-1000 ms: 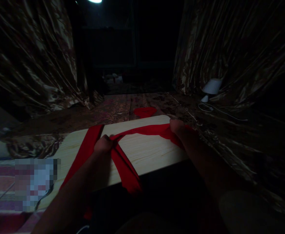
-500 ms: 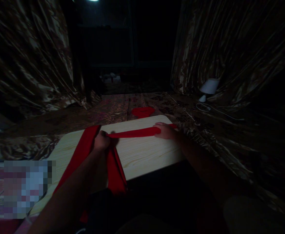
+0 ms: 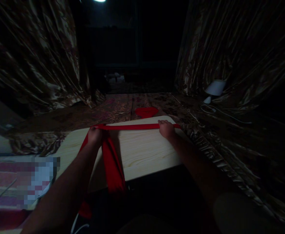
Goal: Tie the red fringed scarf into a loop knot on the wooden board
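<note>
Grip: left hand (image 3: 95,135), right hand (image 3: 166,129) hold red cloth (image 3: 132,127) | taut over board (image 3: 142,152)

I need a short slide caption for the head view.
Left hand and right hand hold a long red cloth strip stretched across a pale wooden board in dim light.

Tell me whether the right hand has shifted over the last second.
Yes. The right hand slid leftward, from off the wooden board, past its right edge, to just inside its far right corner, on the red strip.
</note>
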`<state>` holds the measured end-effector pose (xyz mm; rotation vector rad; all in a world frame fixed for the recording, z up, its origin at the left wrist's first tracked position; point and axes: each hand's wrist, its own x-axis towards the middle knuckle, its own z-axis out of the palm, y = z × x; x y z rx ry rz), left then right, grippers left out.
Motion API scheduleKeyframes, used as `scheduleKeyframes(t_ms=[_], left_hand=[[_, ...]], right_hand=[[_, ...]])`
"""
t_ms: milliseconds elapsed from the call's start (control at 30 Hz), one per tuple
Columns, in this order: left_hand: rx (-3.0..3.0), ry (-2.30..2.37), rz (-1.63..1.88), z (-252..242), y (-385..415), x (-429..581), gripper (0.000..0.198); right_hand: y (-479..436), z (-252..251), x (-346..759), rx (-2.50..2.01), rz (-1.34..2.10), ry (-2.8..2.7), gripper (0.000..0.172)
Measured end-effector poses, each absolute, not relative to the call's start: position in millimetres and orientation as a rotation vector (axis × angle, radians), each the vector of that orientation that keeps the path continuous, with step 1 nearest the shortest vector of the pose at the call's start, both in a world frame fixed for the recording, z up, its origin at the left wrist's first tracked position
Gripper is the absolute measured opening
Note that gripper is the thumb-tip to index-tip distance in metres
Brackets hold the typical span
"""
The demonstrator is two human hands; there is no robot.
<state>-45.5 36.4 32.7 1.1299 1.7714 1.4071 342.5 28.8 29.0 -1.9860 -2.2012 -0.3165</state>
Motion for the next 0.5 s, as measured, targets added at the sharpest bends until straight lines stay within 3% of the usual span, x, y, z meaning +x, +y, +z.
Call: scheduleKeyframes(t_ms=[133, 233, 367, 500], left_hand=[[0.965, 1.735, 1.411, 29, 39, -54, 0.043], [1.099, 1.919, 1.201, 23, 35, -55, 0.039], [1.803, 2.229, 0.712, 24, 27, -47, 0.058], [2.492, 1.987, 0.311, 34, 25, -26, 0.062]], right_hand=[[41, 37, 365, -2.081, -0.364, -2.099, 0.048], [47, 43, 364, -2.065, -0.386, -2.072, 0.042], [58, 48, 349, -2.048, -0.352, -2.069, 0.039], [71, 48, 334, -2.113, -0.303, -2.023, 0.037]])
